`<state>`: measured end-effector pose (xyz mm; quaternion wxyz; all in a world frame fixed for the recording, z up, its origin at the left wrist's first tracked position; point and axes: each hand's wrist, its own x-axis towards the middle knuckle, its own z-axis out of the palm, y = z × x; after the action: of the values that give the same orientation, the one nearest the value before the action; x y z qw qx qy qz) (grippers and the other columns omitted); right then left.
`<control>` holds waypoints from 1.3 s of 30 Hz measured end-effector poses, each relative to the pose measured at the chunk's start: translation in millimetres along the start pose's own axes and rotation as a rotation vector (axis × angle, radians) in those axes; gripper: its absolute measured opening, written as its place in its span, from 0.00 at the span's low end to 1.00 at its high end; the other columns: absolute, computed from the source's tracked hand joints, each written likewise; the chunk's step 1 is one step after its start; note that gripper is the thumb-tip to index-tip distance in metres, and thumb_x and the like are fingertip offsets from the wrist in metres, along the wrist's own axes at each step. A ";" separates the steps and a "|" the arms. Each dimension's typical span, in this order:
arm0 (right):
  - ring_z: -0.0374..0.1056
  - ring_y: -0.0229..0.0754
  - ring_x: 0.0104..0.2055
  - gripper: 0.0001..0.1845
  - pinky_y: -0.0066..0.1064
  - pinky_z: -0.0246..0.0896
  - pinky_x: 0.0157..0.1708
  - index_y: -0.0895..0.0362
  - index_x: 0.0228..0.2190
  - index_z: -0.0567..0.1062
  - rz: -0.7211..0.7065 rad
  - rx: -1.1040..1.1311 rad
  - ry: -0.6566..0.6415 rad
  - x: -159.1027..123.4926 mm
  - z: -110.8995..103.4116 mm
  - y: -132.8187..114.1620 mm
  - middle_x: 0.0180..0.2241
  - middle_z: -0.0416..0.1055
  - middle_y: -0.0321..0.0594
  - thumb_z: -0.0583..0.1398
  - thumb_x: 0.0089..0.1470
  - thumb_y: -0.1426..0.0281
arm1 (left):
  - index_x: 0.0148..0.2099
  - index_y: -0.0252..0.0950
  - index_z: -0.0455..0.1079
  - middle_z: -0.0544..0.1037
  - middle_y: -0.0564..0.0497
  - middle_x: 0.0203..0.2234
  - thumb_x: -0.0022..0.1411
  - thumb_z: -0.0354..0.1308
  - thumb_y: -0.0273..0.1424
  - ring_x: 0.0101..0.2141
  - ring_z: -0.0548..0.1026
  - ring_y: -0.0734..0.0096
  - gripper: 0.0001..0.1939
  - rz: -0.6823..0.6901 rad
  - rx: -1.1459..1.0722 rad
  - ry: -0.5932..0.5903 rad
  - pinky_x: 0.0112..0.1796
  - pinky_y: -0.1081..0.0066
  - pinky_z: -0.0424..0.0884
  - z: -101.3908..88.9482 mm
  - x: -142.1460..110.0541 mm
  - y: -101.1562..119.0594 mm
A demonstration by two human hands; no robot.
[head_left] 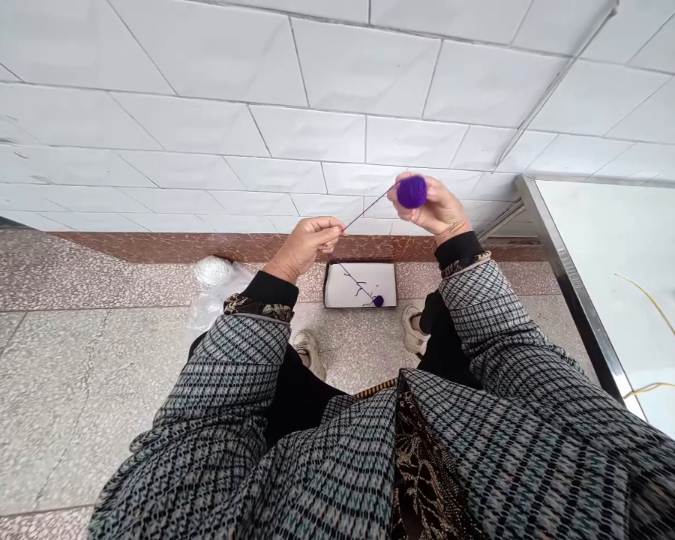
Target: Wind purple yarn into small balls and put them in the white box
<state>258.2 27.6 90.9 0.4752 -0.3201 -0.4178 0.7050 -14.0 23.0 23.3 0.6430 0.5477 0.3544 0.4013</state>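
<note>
My right hand [436,206] is raised in front of the wall, its fingers closed round a ball of purple yarn [412,192]. From that ball a taut strand [370,206] runs down to my left hand [310,244], where thumb and fingertips pinch it. Below the pinch the strand continues into a shallow white box [346,300] with a dark rim on the floor. A smaller purple yarn ball [379,301] lies in the box near its front edge, with loose bits of yarn around it.
White wall tiles [337,135] rise directly ahead. Left of the box, a white ball [212,271] rests by a clear plastic bag [219,296]. A metal-edged table [574,292] with a yellow cord [667,322] stands at right. My shoes [309,352] flank the box.
</note>
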 end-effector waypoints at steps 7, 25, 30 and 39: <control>0.69 0.34 0.31 0.21 0.21 0.71 0.30 0.54 0.39 0.68 -0.063 0.106 0.244 26.9 4.4 18.6 0.34 0.72 0.35 0.75 0.60 0.61 | 0.38 0.34 0.81 0.66 0.57 0.20 0.65 0.65 0.37 0.22 0.61 0.77 0.11 0.033 0.293 -0.267 0.28 0.75 0.59 0.8 -7.5 -4.6; 0.77 0.43 0.49 0.28 0.30 0.80 0.44 0.54 0.45 0.70 -0.198 -0.090 0.083 29.0 9.2 41.9 0.49 0.76 0.45 0.74 0.56 0.51 | 0.32 0.34 0.77 0.65 0.57 0.19 0.57 0.66 0.36 0.21 0.60 0.78 0.10 0.069 0.207 -0.167 0.26 0.76 0.56 -3.1 -3.7 2.7; 0.76 0.48 0.57 0.22 0.38 0.83 0.49 0.54 0.44 0.68 -0.282 -0.019 0.320 37.1 14.4 44.4 0.49 0.74 0.45 0.67 0.65 0.51 | 0.32 0.33 0.77 0.64 0.58 0.18 0.58 0.64 0.39 0.22 0.59 0.77 0.12 0.042 0.276 -0.305 0.29 0.74 0.56 14.0 -8.6 9.6; 0.76 0.49 0.54 0.26 0.40 0.84 0.49 0.52 0.41 0.69 -0.321 -0.003 0.267 35.0 -8.8 23.9 0.44 0.73 0.44 0.69 0.63 0.45 | 0.18 0.38 0.59 0.58 0.55 0.16 0.49 0.55 0.30 0.21 0.54 0.75 0.11 -0.170 0.526 -0.068 0.29 0.70 0.50 -0.1 0.3 -1.1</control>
<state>244.0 58.2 63.8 0.6324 -0.3408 -0.3977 0.5708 -13.9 23.3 22.2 0.5216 0.6772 0.4694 0.2212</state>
